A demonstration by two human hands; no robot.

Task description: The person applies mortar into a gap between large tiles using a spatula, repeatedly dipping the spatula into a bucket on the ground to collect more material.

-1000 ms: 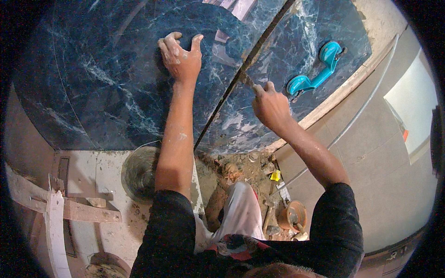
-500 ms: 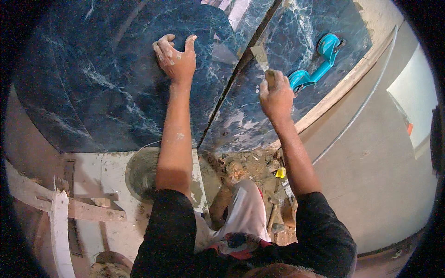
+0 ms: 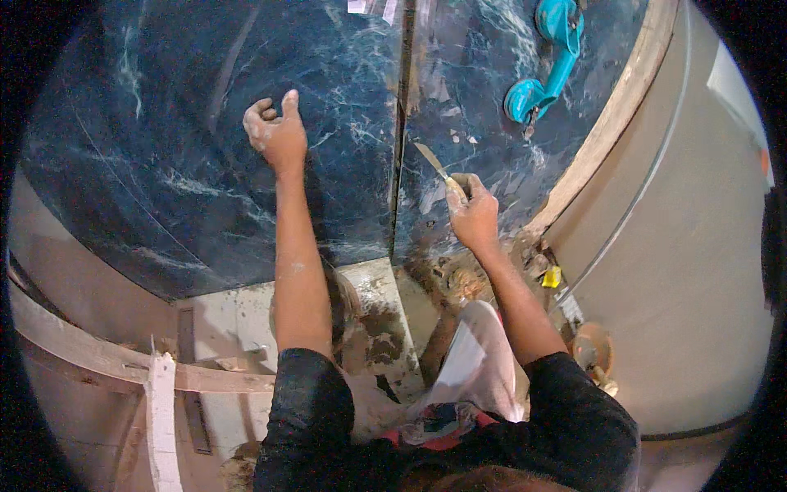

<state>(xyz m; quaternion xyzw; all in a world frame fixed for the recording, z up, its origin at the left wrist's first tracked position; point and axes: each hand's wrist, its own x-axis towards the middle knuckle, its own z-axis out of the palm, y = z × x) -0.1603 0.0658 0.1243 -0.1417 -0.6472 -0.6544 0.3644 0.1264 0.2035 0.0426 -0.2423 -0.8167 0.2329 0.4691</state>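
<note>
Two dark blue, white-veined stone slabs fill the upper view, with a narrow dark joint (image 3: 399, 139) running between them. Over the left slab (image 3: 188, 123) is my left hand (image 3: 277, 138), dusty with pale residue. Its thumb stands apart from loosely bent fingers and nothing is in it; whether it touches the stone I cannot tell. My right hand (image 3: 474, 215) grips a putty knife (image 3: 432, 158) by its light handle. The thin blade points up and left, its tip just right of the joint, over the smeared lower part of the right slab (image 3: 492, 90).
A teal double suction lifter (image 3: 561, 70) sits on the right slab, bordered by a pale wooden strip (image 3: 607, 131). Below lie rubble, a yellow scrap (image 3: 552, 277) and an orange-brown bowl (image 3: 593, 348). A round bucket (image 3: 340, 303) is partly behind my left forearm. Wooden framing (image 3: 164, 410) stands lower left.
My view has shifted and turned. The putty knife has come down along the joint toward me, its blade now seen nearly edge-on. My left hand stays over the left slab.
</note>
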